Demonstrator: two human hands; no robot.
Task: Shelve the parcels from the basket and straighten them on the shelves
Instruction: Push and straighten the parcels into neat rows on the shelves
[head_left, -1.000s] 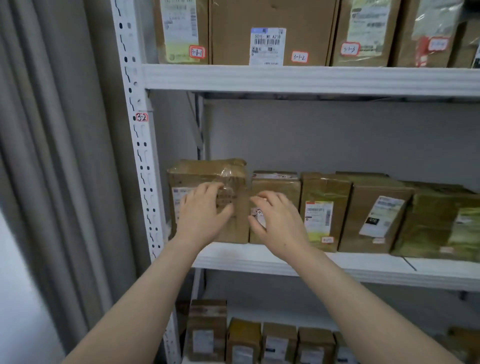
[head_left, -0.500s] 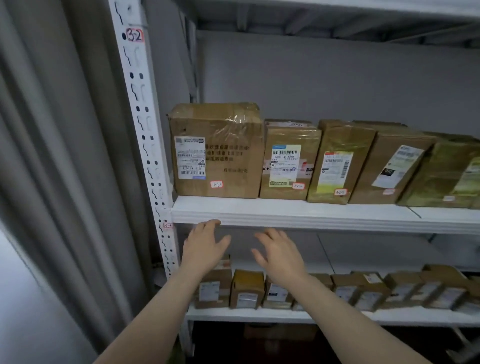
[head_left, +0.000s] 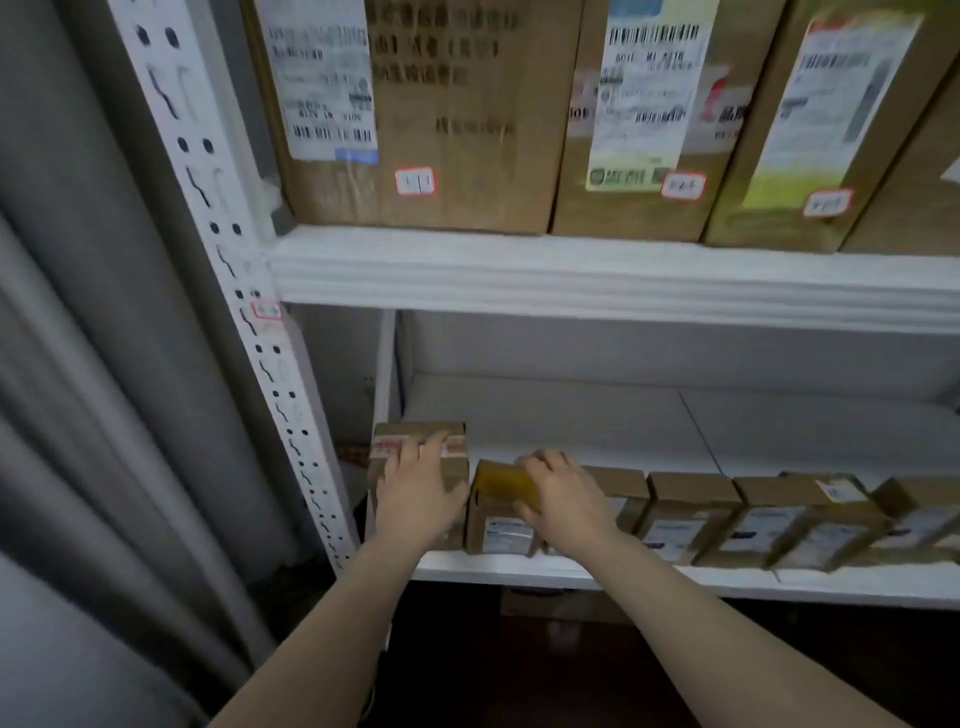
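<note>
A grey curtain (head_left: 78, 364) hangs in folds down the whole left side. Beside it stands the white upright post (head_left: 228, 260) of the shelving, punched with holes and slots and carrying a small red-bordered tag (head_left: 266, 310).

The upper shelf (head_left: 597, 275) bears large cardboard parcels standing side by side at its front edge. The widest parcel (head_left: 457, 104) is at the left against the post, the second large parcel (head_left: 660, 114) touches it, and the third large parcel (head_left: 821, 130) leans slightly. Each of these 3 has a shipping label and a red-bordered sticker low on its front.

The lower shelf (head_left: 571, 415) is bare toward its back. A row of small parcels (head_left: 769, 525) runs along its front edge, close together, labels facing out. The picture is blurred here, so the labels cannot be read.

At the left end of that row stands the leftmost small parcel (head_left: 405, 439), taller than its neighbours, with a red-printed strip across its top. The left hand (head_left: 418, 496) lies on it, fingers fairly straight and slightly apart over its top and front, thumb toward its right edge.

Just beside it is the yellow-taped parcel (head_left: 501, 512). The right hand (head_left: 563, 501) holds it, fingers bent over its top and thumb on its front face, and also covers part of the next parcel in the row.

Both bare forearms reach up from the bottom of the view.
</note>
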